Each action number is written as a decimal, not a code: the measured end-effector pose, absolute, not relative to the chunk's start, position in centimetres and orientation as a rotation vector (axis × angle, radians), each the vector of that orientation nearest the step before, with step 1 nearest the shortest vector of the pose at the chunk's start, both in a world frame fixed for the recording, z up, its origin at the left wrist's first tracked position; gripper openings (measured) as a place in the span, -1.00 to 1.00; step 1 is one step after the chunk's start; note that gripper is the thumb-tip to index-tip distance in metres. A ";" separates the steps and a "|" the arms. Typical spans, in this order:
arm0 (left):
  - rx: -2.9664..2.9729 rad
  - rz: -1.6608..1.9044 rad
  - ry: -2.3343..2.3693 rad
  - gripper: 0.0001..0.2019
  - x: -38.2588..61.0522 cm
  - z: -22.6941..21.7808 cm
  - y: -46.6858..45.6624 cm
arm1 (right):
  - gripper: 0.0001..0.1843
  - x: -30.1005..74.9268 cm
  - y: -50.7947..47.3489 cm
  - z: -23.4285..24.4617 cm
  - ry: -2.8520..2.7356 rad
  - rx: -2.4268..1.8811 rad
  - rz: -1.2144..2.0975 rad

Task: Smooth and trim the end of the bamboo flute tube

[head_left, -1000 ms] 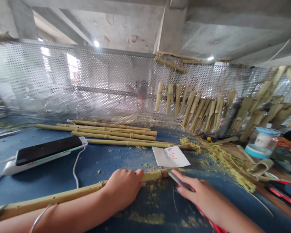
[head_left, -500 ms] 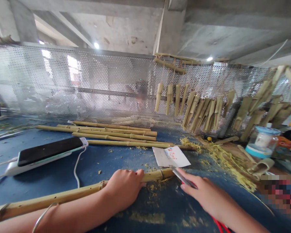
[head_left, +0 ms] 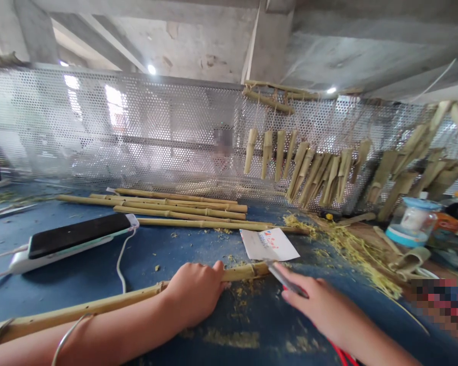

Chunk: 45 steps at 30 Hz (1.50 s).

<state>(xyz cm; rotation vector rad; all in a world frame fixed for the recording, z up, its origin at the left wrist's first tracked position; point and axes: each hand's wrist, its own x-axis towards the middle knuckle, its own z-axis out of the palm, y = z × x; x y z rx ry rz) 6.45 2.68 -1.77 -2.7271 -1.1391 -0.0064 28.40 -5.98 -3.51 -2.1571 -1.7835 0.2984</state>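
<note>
1. One long bamboo pole (head_left: 114, 303) at the heart of it, slanting across the blue table (head_left: 198, 241) from the left edge to a cut end near the middle of the bench, just in front of the white paper (head_left: 270, 245).
2. Gripped from above by the left hand (head_left: 196, 295), fingers wrapped around the pole close to that end, forearm running along it, silvery bracelet (head_left: 64, 338) at the wrist.
3. And over to the right hand (head_left: 316, 300): fingers closed around a gray tool (head_left: 288, 282), tip right at the pole's end, with red parts showing under the wrist. Exact contact too small to tell.
4. Scattered below the pole's end, crumbs of bamboo; further right, a long drift of yellowish shavings (head_left: 362, 259).
5. Behind, lying roughly side by side, several more bamboo poles (head_left: 198, 224).
6. Off to the left, a black-screened phone (head_left: 80, 234) on a white base, white cable (head_left: 120, 264) trailing down toward the pole.
7. Far right, a clear jar with a blue lid (head_left: 412, 223).
8. Across the back, a perforated metal screen (head_left: 168, 117), hung with split bamboo pieces (head_left: 301, 170).
</note>
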 end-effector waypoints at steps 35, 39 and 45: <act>-2.759 -0.016 -1.034 -0.56 6.0 -1.9 4.3 | -0.48 28.3 -5.5 -4.4 -1.825 -2.136 0.115; -2.764 -0.001 -1.062 -0.54 6.1 -1.9 4.4 | -0.48 28.2 -5.5 -4.3 -1.812 -2.164 0.114; -2.754 -0.006 -1.069 -0.51 6.2 -1.9 4.4 | -0.49 28.0 -5.4 -4.1 -1.837 -2.192 0.000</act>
